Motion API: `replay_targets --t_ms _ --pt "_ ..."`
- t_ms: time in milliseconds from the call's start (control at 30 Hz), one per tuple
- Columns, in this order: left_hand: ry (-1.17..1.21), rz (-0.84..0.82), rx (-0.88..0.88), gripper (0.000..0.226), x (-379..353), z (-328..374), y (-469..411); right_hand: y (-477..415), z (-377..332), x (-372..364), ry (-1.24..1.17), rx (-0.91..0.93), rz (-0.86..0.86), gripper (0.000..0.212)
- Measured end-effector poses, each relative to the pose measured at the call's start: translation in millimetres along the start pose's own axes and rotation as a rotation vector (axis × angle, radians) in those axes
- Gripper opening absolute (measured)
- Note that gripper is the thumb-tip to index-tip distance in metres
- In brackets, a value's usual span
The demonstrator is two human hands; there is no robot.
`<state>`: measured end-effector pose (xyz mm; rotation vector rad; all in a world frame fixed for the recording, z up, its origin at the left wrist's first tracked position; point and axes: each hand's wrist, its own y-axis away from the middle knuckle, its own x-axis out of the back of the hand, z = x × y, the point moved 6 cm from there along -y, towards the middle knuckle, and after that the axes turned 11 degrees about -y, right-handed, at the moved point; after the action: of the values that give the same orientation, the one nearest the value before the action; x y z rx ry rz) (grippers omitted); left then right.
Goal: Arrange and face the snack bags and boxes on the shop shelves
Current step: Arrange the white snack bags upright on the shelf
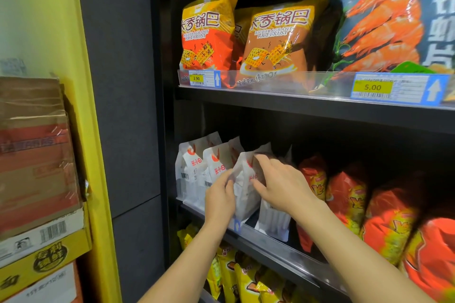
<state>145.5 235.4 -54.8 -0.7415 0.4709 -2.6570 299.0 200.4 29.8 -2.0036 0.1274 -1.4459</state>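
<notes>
Stacked cartons (37, 155) far left. Middle shelf (283, 253): two white bags (194, 167) upright at its left end. Left hand (219, 195) pinches the left edge of tilted white bag (243, 194) at the shelf front. Right hand (283, 184), fingers spread, curls over its top right. Orange bags (349, 199) just beside.

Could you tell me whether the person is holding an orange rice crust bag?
No, the left hand and the right hand both grip a white bag on the shelf below the rice crust bags.

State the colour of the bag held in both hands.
The bag is white with red lettering; the head view shows it best.
</notes>
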Motion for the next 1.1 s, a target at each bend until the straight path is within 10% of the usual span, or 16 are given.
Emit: replay_targets --t_ms 700,933,1100 --pt "0.356 0.204 0.057 0.021 161 -13 45 16 -19 12 -0.117 -0.083 0.056 0.057" --pt "0.466 0.107 0.141 0.025 193 -20 66 26 -76 -9 -1.206 -0.238 -0.055 0.050" --pt "0.465 0.073 0.141 0.020 212 -16 74 33 -87 -42 -1.553 -0.417 -0.131 0.062"
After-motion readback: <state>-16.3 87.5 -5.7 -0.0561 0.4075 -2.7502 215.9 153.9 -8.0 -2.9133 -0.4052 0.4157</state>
